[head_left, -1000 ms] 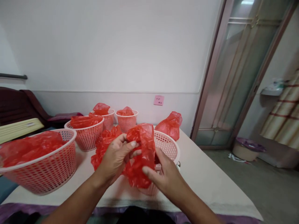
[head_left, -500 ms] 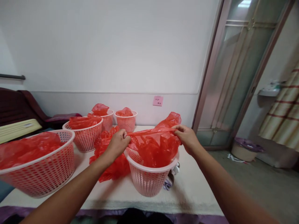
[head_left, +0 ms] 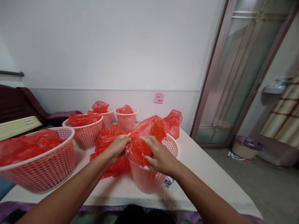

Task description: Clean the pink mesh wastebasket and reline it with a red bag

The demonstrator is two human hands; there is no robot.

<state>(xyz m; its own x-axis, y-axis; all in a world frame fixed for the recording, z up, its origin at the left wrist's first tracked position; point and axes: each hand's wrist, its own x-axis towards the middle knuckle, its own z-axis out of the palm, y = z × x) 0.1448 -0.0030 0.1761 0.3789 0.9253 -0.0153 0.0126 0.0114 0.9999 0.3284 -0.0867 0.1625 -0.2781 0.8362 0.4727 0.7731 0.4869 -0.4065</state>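
Note:
A thin red plastic bag (head_left: 152,126) puffs up over the mouth of the pink lattice basket (head_left: 146,180) in front of me. My left hand (head_left: 119,147) is closed on a gathered edge of the bag at the basket's left rim. Against the front of the bag, my right hand (head_left: 161,155) has its fingers stretched out and its thumb apart. To the left of this basket lies a crumpled heap of red plastic bags (head_left: 116,168), partly behind my left hand. A small striped cloth item (head_left: 168,181) pokes out at the basket's lower right.
Several other pink baskets with red bags stand on the left, including a large oval basket (head_left: 53,168) and a round basket (head_left: 87,137). Another red bag (head_left: 174,123) rises at the back right of the white tabletop (head_left: 205,174). A pink note (head_left: 158,98) is on the wall.
The bag edge that was stretched taut between both hands is now bunched at my left hand. My right hand has let go of its end and moved left and down onto the bag.

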